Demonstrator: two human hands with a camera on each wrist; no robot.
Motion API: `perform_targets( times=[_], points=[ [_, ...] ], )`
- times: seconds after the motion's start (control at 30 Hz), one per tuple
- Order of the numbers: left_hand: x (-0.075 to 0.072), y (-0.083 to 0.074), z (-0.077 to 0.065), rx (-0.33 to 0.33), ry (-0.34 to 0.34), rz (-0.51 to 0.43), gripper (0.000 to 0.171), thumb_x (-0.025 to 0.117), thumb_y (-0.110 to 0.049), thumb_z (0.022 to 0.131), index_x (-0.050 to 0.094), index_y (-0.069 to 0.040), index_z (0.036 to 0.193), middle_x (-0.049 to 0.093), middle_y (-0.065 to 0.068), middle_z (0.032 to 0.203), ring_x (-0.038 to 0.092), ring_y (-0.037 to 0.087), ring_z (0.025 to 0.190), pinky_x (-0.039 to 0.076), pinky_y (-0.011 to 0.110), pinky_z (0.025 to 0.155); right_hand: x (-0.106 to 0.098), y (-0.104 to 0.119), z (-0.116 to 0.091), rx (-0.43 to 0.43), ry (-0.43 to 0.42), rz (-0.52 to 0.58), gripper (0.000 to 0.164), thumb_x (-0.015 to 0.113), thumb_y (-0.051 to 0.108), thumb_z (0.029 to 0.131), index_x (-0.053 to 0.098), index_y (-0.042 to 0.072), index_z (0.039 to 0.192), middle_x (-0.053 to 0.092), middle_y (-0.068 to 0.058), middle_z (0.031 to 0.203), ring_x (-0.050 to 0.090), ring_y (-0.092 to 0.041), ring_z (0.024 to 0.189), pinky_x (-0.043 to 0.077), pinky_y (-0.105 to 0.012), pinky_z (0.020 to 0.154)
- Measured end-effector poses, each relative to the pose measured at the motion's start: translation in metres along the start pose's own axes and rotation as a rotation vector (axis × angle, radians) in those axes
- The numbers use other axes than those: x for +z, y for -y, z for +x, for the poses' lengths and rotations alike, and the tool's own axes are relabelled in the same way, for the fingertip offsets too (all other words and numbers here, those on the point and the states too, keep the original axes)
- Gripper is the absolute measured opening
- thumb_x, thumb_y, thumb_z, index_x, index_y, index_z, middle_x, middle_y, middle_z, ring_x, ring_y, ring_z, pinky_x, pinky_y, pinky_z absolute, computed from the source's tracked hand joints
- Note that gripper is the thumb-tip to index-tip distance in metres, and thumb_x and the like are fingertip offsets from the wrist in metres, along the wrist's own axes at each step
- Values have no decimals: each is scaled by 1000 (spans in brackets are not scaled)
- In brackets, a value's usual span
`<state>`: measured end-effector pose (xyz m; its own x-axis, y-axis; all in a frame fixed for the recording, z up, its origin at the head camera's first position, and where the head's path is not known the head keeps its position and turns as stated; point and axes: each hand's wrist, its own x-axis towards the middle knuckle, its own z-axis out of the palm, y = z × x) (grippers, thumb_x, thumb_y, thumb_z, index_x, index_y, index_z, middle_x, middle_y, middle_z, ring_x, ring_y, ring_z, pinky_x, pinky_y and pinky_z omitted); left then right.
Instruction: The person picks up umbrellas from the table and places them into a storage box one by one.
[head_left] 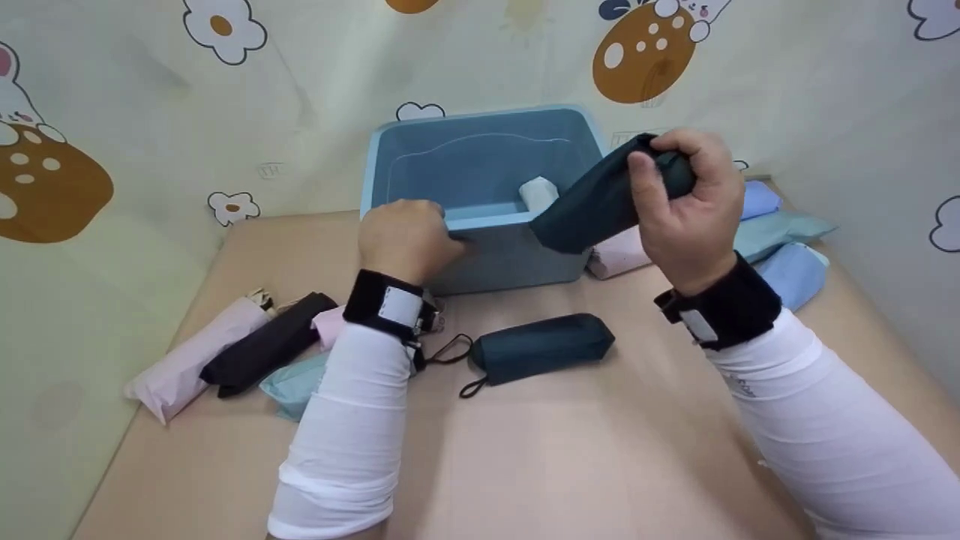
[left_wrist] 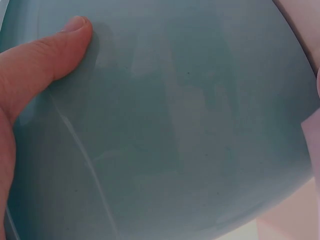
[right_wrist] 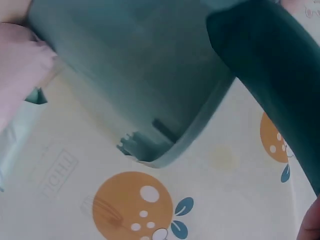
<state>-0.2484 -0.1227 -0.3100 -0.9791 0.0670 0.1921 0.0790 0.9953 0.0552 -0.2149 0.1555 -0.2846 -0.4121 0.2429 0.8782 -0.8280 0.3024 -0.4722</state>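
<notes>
My right hand [head_left: 694, 210] grips a dark green folded umbrella [head_left: 589, 202] by one end, thumb on the near side. The umbrella slants down to the left, its lower end overlapping the front right corner of a blue plastic bin [head_left: 510, 259]. Over the bin's front rim curl the fingers of my left hand [head_left: 409, 240]; in the left wrist view its thumb [left_wrist: 65, 50] lies along the outer wall. Inside the bin shows a white wrapped bundle [head_left: 538, 195]. A second dark green folded umbrella [head_left: 544, 349] with cord loops lies on the table in front.
Left of the bin lie a pale pink folded umbrella [head_left: 199, 356], a black one [head_left: 266, 345] and a mint one [head_left: 296, 386], partly behind my left arm. On the right are a pink bundle [head_left: 619, 255], a teal one [head_left: 780, 234] and blue ones [head_left: 795, 274]. A patterned wall covering [head_left: 315, 97] stands behind.
</notes>
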Motion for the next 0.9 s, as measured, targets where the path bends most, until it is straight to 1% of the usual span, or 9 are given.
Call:
perform_targets(
  times=[0.1, 0.27, 0.4, 0.47, 0.53, 0.63, 0.73, 0.8, 0.9],
  points=[
    [0, 0, -1, 0, -2, 3, 49, 77, -64, 80, 66, -16, 76, 71, 6, 80, 68, 31, 78, 54, 50, 67, 8, 0, 7, 45, -52, 61, 19, 72, -1, 92, 62, -11, 105, 61, 9, 98, 63, -16, 90, 50, -24, 83],
    [1, 0, -1, 0, -10, -2, 48, 77, -63, 79, 66, -17, 75, 70, 5, 78, 67, 30, 77, 54, 49, 66, 16, -3, 15, 125, -66, 92, 17, 68, -7, 95, 61, -1, 110, 59, 7, 102, 63, -20, 95, 54, -27, 83],
    [0, 0, 0, 3, -15, 3, 49, 77, -64, 80, 64, -17, 74, 67, 4, 76, 65, 29, 74, 53, 48, 65, 18, -4, 18, 121, -102, 103, 20, 66, -10, 95, 58, 0, 111, 56, 3, 103, 61, -22, 96, 53, -27, 84],
    [0, 0, 0, 3, -18, 9, 49, 77, -64, 81, 64, -17, 74, 66, 4, 75, 65, 28, 74, 53, 48, 64, 20, -5, 19, 116, -96, 101, 21, 66, -9, 96, 57, 0, 112, 56, 2, 104, 61, -22, 97, 52, -27, 84],
    [0, 1, -1, 0, -19, 13, 49, 77, -64, 81, 64, -17, 74, 66, 4, 75, 65, 28, 73, 53, 48, 64, 21, -7, 17, 117, -53, 62, 21, 68, -6, 96, 56, -1, 112, 56, -1, 106, 60, -19, 100, 51, -27, 87],
    [1, 0, -1, -3, -12, 19, 51, 77, -65, 81, 63, -17, 74, 66, 4, 74, 65, 28, 73, 52, 47, 63, 21, -14, 10, 119, 62, -69, 25, 72, 5, 97, 57, -6, 112, 57, -8, 109, 56, -14, 106, 48, -28, 93],
    [1, 0, -1, 1, -15, 22, 51, 77, -65, 80, 65, -16, 75, 68, 5, 76, 66, 29, 74, 53, 48, 64, 18, -24, 2, 111, 166, -195, 33, 74, 14, 97, 57, -10, 112, 56, -18, 110, 54, -19, 111, 45, -32, 97],
    [1, -1, -1, 2, -17, 19, 50, 78, -65, 80, 67, -16, 76, 70, 5, 77, 67, 29, 75, 54, 49, 65, 16, -30, -2, 104, 224, -243, 34, 72, 17, 99, 57, -10, 112, 56, -24, 111, 54, -26, 110, 45, -36, 97],
    [2, 0, -1, 2, -17, 14, 48, 77, -63, 80, 68, -16, 78, 71, 6, 80, 68, 30, 76, 55, 50, 66, 14, -37, -7, 109, 301, -278, 32, 67, 19, 101, 56, -9, 113, 56, -26, 113, 55, -32, 112, 46, -40, 99]
  ],
)
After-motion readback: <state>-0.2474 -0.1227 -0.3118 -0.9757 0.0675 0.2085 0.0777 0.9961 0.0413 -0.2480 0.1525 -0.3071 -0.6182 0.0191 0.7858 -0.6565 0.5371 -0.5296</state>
